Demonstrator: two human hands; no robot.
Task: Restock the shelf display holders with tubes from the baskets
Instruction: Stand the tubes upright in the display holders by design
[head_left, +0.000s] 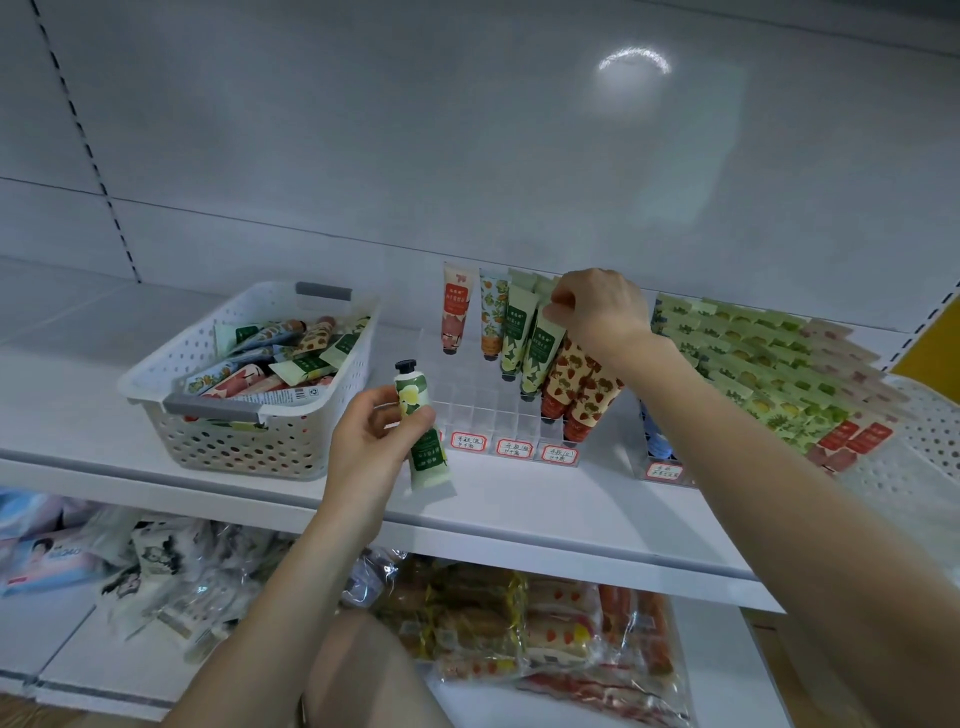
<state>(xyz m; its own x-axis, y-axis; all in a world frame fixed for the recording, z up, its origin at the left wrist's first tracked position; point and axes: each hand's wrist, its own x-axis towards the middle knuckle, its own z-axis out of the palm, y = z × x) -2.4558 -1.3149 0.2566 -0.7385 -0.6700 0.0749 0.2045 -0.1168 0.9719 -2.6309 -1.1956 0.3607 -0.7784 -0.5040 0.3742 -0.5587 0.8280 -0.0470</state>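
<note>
While my left hand (374, 441) curls round a lemon-print tube (420, 410), black cap pointing up, my right hand (597, 306) pinches the flat top end of a green-leaf tube (540, 358) between thumb and fingertips. That tube stands cap-down in the clear display holder (483, 402), near its twelve o'clock edge.

Along the holder's back stand a pink tube (456, 312), an orange-print tube (492, 317) and another green one. Strawberry-print tubes (582, 389) lean together on its three o'clock side. The cells toward seven o'clock are unfilled, and three handwritten labels (511, 448) sit on the front edge. The lemon-print tube hangs just beside the holder, at its nine o'clock.

Farther out at nine o'clock sits a white perforated basket (249, 441) with grey handles, holding a loose heap of mixed tubes lying flat. At three o'clock a second holder (769, 374) is packed with rows of green, yellow-print and red tubes. Beyond it shows another white basket (924, 447); I cannot tell what it holds. Down at six o'clock, the lower shelf carries clear-wrapped packets (545, 623).
</note>
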